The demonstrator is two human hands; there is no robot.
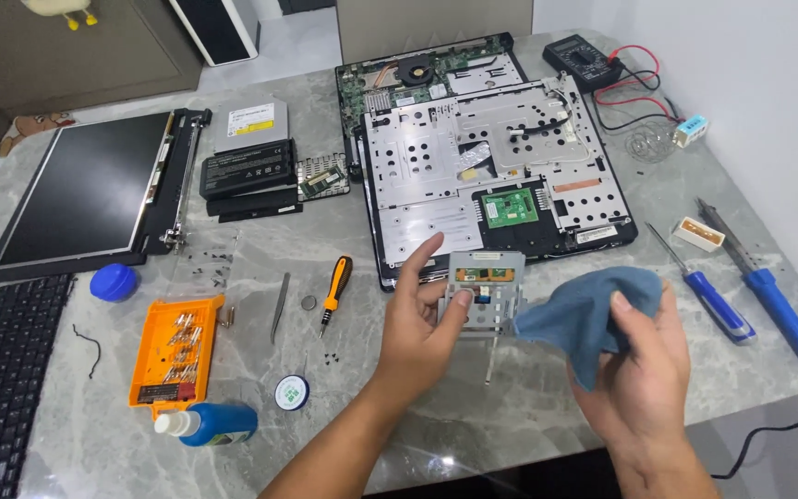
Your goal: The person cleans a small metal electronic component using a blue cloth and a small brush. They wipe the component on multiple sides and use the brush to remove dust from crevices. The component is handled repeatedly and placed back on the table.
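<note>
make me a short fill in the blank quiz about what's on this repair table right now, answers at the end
1. The right hand holds a cloth whose colour is ____.
2. The left hand holds a small metal ____ part beside the cloth.
3. The small screwdriver lying left of the left hand has an ____ and black handle.
4. The orange tray holds screwdriver ____.

Missing words: blue; touchpad; orange; bits

The opened laptop base (491, 157) lies behind both hands — screwdrivers (713, 300) right of them, bit tray (173, 346) left.
</note>
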